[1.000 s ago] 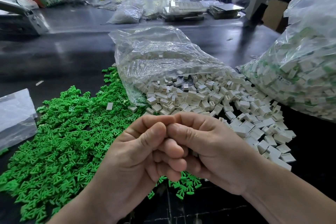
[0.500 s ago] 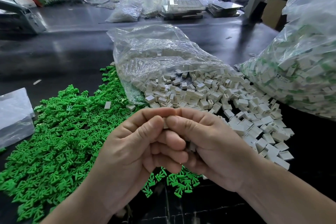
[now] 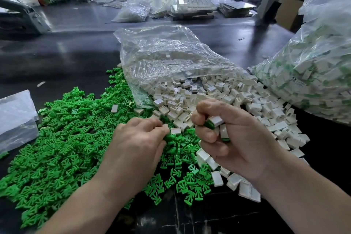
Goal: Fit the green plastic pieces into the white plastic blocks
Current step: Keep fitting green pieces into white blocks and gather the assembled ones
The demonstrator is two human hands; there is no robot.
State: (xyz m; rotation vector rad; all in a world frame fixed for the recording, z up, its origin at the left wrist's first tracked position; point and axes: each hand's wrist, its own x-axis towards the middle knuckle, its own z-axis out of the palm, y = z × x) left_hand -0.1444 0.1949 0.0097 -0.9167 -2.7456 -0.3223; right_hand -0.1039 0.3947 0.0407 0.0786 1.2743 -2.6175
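A wide heap of green plastic pieces [image 3: 62, 138] covers the dark table at the left. White plastic blocks [image 3: 237, 99] spill from a clear bag [image 3: 167, 59] at the centre. My right hand [image 3: 233, 138] is curled round a few white blocks with green pieces in them [image 3: 213, 122]; one pokes out between thumb and forefinger. My left hand [image 3: 138, 146] reaches down onto the green heap, its fingertips curled at the pieces near a loose white block [image 3: 175, 130]. Whether it has hold of a piece is hidden by the fingers.
A large clear bag of assembled white-and-green blocks [image 3: 313, 74] stands at the right. A flat plastic bag [image 3: 15, 118] lies at the left edge. Further bags, trays and a metal frame stand at the far side of the table [image 3: 76, 47].
My hands were pressed together in front of me. They have come apart: the left went down to the green heap, the right stayed raised with the blocks in it.
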